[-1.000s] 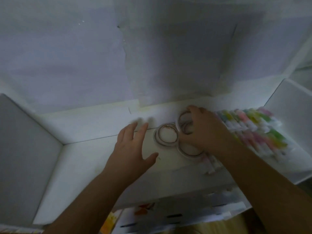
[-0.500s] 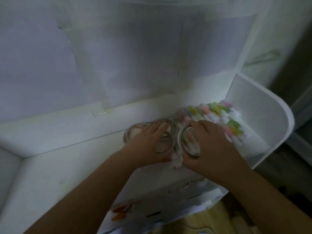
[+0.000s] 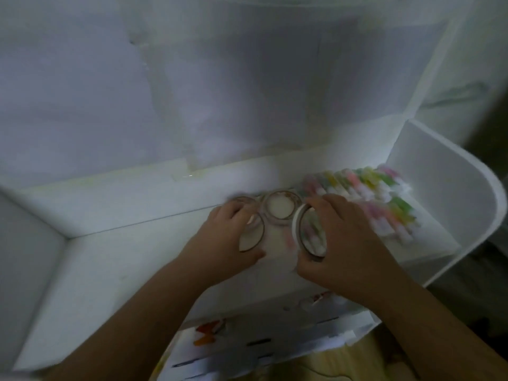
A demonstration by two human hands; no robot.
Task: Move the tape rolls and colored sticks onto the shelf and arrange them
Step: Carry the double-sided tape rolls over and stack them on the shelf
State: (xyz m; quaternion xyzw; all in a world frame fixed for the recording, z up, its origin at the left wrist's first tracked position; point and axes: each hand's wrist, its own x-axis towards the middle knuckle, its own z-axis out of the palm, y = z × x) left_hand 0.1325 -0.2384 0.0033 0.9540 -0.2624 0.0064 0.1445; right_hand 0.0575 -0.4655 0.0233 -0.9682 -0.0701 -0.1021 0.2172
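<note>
White shelf [image 3: 115,259] boards are carrying everything: thin clear tape rolls [image 3: 277,211] are lying flat beside blurred pastel colored sticks [image 3: 365,193]. Right hand [image 3: 354,243] is gripping one tilted roll, left hand [image 3: 228,237] curling over another; arranging seems underway, laying them level next.

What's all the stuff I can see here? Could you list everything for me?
tape rolls: at least three thin rings, pale with brownish edges, on the shelf near its back wall; one tilted up under the right hand
colored sticks: a blurred bunch, pink, yellow, green with white ends, on the right end of the shelf
shelf: one, white, with a rounded right side wall
papers: several white sheets with dark and orange marks, below the shelf front
left hand: resting on the left rolls
right hand: gripping the tilted roll
</note>
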